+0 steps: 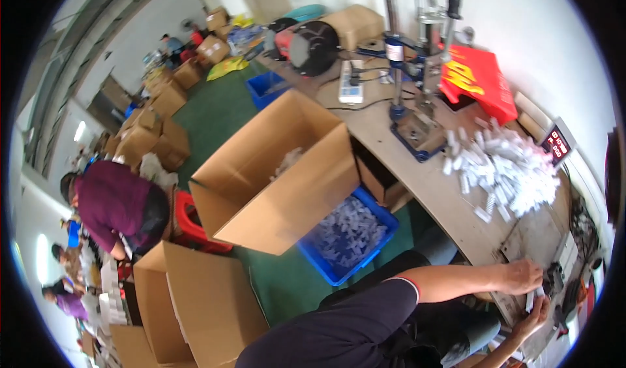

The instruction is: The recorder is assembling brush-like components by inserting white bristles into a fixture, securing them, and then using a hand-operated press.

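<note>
Left hand (523, 276) and right hand (537, 314) pinch a small white piece (530, 301)
From where I stand, it is between the two at the table (433, 185), and a big pile of white bits (510, 171) lies there too, by a red bag (481, 84)

My bare left arm (460, 283) reaches out to the right side of the view, nearly level, from a short black cloth sleeve (355, 312) with a thin red-and-white edge at the elbow. My bare left hand (523, 276) bends in at the end of it, knuckles up, fingers curled. Just below, my bare right hand (536, 314) turns up to meet it, fingers bent and pinched together, its forearm (506, 350) slanting from the lower edge. The hands sit close together.
</note>
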